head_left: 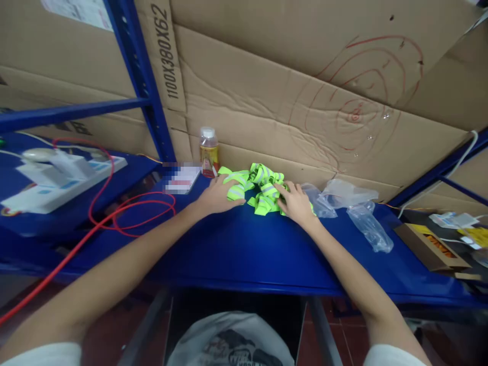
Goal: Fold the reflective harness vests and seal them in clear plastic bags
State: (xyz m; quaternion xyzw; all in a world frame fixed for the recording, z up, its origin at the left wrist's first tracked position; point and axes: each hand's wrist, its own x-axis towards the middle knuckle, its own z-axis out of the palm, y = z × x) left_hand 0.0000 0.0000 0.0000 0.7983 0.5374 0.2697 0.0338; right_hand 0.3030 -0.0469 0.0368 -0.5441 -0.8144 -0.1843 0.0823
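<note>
Bright yellow-green reflective straps (pixel 263 188) with silvery stripes lie in a loose, tangled heap at the back of the blue shelf. Over the left part of the heap rests my left hand (pixel 219 197), its thumb stretched out and its fingers partly hidden against the fabric. My right hand (pixel 295 202) touches the heap from the right with its fingers spread. Neither hand shows a closed grip on the straps. Just behind my left hand stands a clear bottle (pixel 209 152) with a white cap and a yellow label.
Crumpled clear plastic bags (pixel 353 203) lie right of my right hand. At left are a phone-like flat object (pixel 185 179), a looped red cable (pixel 114 211) and a white power strip (pixel 49 190). An open cardboard box (pixel 432 246) sits at right. Cardboard (pixel 244 112) backs the shelf (pixel 244 254).
</note>
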